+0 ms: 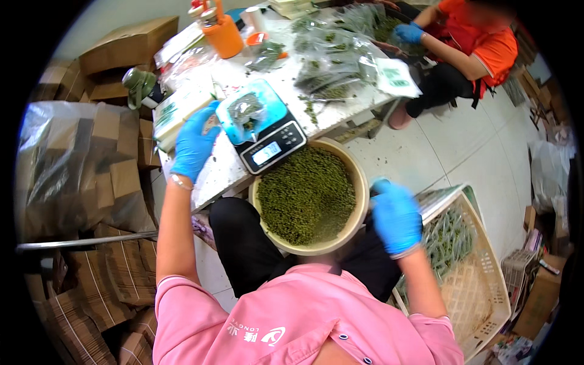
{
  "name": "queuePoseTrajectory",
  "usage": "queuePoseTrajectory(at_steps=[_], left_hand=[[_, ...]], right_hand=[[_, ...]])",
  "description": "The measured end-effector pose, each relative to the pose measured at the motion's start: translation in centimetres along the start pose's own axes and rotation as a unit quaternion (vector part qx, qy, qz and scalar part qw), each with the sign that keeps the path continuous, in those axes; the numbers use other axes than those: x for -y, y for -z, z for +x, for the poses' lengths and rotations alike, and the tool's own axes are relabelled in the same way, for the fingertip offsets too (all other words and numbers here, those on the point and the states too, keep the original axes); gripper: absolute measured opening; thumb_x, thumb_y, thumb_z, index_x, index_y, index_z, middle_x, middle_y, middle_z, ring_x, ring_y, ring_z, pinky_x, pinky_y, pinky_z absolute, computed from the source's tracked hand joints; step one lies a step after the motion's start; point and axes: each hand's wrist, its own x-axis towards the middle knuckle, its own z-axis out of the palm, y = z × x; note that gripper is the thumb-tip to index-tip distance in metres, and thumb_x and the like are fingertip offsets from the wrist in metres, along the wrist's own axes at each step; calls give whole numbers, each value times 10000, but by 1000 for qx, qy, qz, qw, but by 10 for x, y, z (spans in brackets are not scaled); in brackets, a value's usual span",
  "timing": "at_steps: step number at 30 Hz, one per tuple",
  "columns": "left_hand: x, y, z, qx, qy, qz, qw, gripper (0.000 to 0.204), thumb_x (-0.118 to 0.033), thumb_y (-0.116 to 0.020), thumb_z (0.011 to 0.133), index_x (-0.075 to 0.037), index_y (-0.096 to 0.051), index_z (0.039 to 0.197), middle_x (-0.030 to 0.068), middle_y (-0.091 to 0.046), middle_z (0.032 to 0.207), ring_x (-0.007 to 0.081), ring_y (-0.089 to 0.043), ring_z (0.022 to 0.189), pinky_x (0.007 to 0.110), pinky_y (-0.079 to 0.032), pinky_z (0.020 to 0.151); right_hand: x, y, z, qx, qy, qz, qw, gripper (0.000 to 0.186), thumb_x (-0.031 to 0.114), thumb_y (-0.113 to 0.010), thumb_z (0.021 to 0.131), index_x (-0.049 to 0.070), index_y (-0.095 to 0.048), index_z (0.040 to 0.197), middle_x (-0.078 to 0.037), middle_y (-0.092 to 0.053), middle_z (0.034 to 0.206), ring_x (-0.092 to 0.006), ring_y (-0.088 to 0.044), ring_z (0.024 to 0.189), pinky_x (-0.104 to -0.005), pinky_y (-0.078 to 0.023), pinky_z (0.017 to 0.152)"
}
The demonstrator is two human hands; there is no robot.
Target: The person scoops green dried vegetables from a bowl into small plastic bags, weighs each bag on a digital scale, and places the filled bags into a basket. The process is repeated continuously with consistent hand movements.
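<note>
While I watch from afar, noted on bench (pixel 278 78): black scale (pixel 292 137), display lit; blue tray (pixel 277 111) on it, clear bag (pixel 246 109) in tray. Left hand (pixel 196 145): thumb and fingers apart, beside white packet stack (pixel 173 117). Right hand (pixel 396 218): blurred, near bowl's rim; grip, I cannot tell. Cream bowl (pixel 360 193), between knees: green granules (pixel 304 194). Pale crate (pixel 467 286), at right: filled bags (pixel 449 237).

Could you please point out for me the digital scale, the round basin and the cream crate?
Digital scale (pixel 266 154): head view, on its lit display.
Round basin (pixel 362 189): head view, on its right rim.
Cream crate (pixel 466 293): head view, on its bare inside.
</note>
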Motion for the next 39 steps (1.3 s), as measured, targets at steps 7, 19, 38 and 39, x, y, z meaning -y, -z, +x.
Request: queuePoseTrajectory(at_steps=[7, 19, 38, 39], left_hand=[[-21, -38, 38, 67, -84, 149, 983, 659, -35, -691, 761, -97, -511, 1392, 193, -542, 1371, 320, -539, 1261, 373, -427, 1059], [-10, -39, 11, 60, -93, 37, 993, 751, -87, -754, 760, -45, -433, 1439, 214, -511, 1386, 344, -502, 1288, 371, -403, 1088], [-50, -33, 5, 30, -93, 92, 991, 738, -36, -649, 716, -146, -484, 1427, 192, -503, 1412, 387, -552, 1209, 422, -472, 1009], [-62, -31, -6, -2, -103, 89, 991, 733, -10, -629, 714, -136, -487, 1422, 194, -509, 1404, 385, -554, 1205, 423, -475, 1003]], right_hand=[[74, -185, -23, 327, 122, -94, 932, 135, 114, -623, 801, 76, -752, 808, -155, -724, 817, -322, -721, 743, -452, -565, 605], [122, -39, 60, 44, 240, 111, 963, 527, 96, -615, 832, 92, -486, 1344, -154, -581, 1307, -329, -678, 908, -429, -559, 739], [105, -91, 64, 173, -14, 157, 972, 165, 217, -687, 842, 57, -663, 874, -176, -663, 851, -385, -646, 795, -442, -525, 712], [93, -92, 53, 226, -81, 180, 954, 204, 240, -698, 851, 39, -664, 844, -175, -666, 805, -360, -659, 735, -426, -529, 672]])
